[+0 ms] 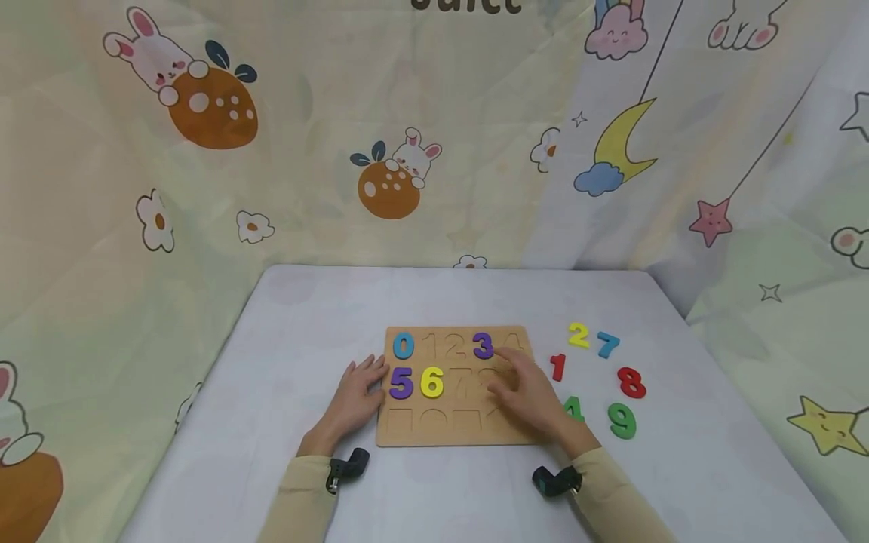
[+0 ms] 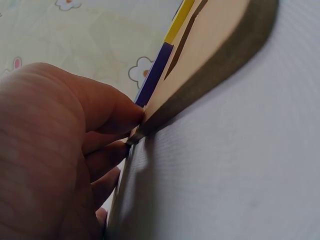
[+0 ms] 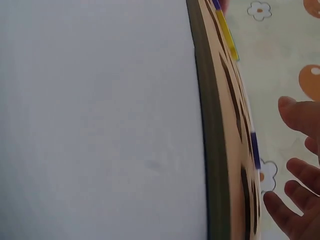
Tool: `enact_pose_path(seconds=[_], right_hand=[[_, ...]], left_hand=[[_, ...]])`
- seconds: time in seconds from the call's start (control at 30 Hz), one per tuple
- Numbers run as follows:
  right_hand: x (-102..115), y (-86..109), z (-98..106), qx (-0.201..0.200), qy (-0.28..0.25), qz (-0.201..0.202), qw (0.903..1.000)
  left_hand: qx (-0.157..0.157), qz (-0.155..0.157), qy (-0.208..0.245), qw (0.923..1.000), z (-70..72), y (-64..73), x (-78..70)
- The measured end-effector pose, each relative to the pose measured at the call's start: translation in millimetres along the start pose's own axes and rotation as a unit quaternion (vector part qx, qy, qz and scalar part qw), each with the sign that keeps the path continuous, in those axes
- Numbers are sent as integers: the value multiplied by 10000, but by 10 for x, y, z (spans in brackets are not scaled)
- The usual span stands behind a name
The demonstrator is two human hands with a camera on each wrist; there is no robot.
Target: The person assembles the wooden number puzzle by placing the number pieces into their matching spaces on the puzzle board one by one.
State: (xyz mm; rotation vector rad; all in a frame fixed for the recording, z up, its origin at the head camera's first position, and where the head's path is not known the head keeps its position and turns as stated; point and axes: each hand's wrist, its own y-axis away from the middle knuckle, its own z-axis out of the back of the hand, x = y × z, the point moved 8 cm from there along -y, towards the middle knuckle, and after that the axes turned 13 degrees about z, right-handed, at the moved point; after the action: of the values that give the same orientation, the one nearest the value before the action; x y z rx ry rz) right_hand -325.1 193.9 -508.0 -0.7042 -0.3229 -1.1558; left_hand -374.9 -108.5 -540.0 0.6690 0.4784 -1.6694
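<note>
A wooden number board [image 1: 434, 430] lies flat on the table, with a blue 0 [image 1: 403, 346], purple 3 [image 1: 483, 345], purple 5 [image 1: 401, 383] and yellow 6 [image 1: 431, 382] in it. My left hand [image 1: 356, 394] rests its fingertips along the board's left edge, beside the 0 and 5. In the left wrist view the thumb [image 2: 125, 112] touches the edge close to the purple 5. Over the board's right side is my right hand [image 1: 529, 392], fingers loosely bent and spread, index fingertip near the 3. Nothing shows between the right hand's fingers [image 3: 302, 172].
Right of the board lie a red 1 [image 1: 557, 367], yellow 2 [image 1: 578, 335], blue 7 [image 1: 608, 345], red 8 [image 1: 632, 382], green 9 [image 1: 621, 421] and green 4 [image 1: 574, 408], partly hidden by the right hand. A printed cloth [image 1: 305, 166] hangs behind the white table [image 1: 326, 302].
</note>
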Motion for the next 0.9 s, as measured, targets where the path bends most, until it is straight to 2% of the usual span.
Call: enact_pose_path(seconds=[0.23,0.5,0.7,0.9], right_hand=[[-184,-9,306,-326,282,43,9991],[-627,64,751,-667,604,-350,9953],[-1002,159,895,-652,422,-1087,9910],[-1245,191,968,-695,550,-1217,9886]], left_hand=[[-54,-70,-95,9999,3,13,3],[-77,-77,-210,9997,-21,15,-3],[-87,-69,-208,9997,-21,20,-6],[-134,-150,-186,9996,-24,13,-13]])
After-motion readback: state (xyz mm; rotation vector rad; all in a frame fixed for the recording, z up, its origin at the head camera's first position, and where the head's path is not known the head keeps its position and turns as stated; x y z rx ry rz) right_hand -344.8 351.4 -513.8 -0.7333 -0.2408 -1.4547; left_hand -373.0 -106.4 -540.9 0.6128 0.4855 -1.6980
